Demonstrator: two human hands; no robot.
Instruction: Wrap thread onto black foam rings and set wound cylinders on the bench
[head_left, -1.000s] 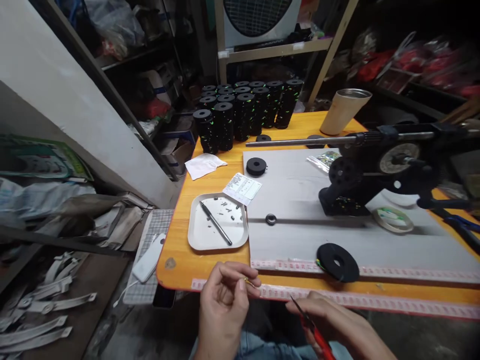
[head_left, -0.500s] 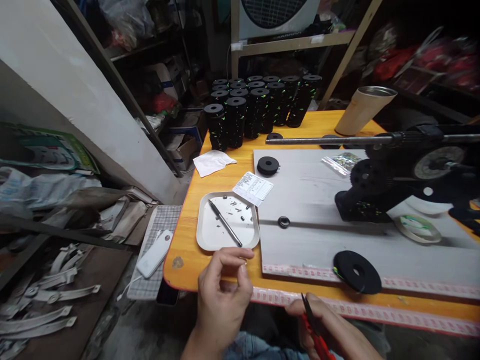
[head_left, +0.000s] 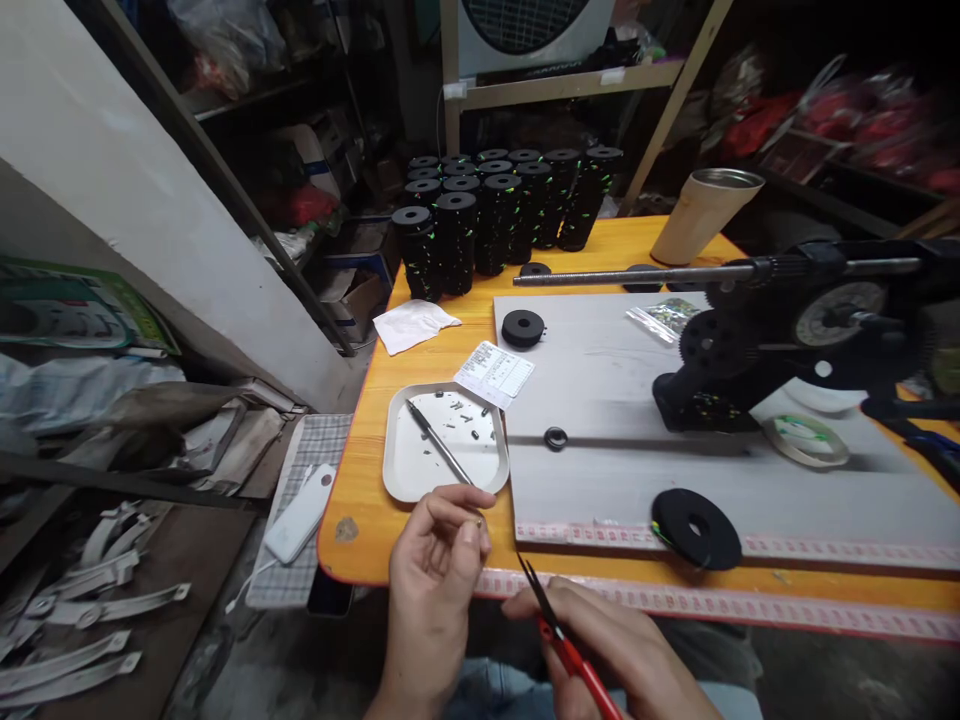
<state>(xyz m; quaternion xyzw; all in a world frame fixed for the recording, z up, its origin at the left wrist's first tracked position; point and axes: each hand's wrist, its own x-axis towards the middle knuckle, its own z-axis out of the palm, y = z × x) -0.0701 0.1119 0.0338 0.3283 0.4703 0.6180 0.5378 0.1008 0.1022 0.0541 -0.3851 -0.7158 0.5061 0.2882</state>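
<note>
My left hand [head_left: 435, 570] is raised at the near edge of the orange table [head_left: 375, 520], thumb and forefinger pinched on a tiny piece too small to name. Just right of it, my right hand [head_left: 607, 640] grips red-handled scissors [head_left: 559, 635], their dark blades pointing up and left toward the left hand. Just beyond my left hand lies a white tray [head_left: 405, 470] with a pen [head_left: 439, 455] and several small dark bits. A flat black spool [head_left: 696, 528] lies on the grey mat [head_left: 622, 380] to the right.
Several stacks of black spools [head_left: 495, 210] stand at the table's far edge, beside a tan cylinder [head_left: 697, 215]. A black winding machine [head_left: 787, 340] with a long rod sits right. A tape roll [head_left: 806, 440], a paper slip [head_left: 495, 372] and a phone [head_left: 300, 512] on a low surface lie around.
My right hand has brought the scissors up and left, closer to my left hand. The left hand keeps its pinch. The view has shifted slightly.
</note>
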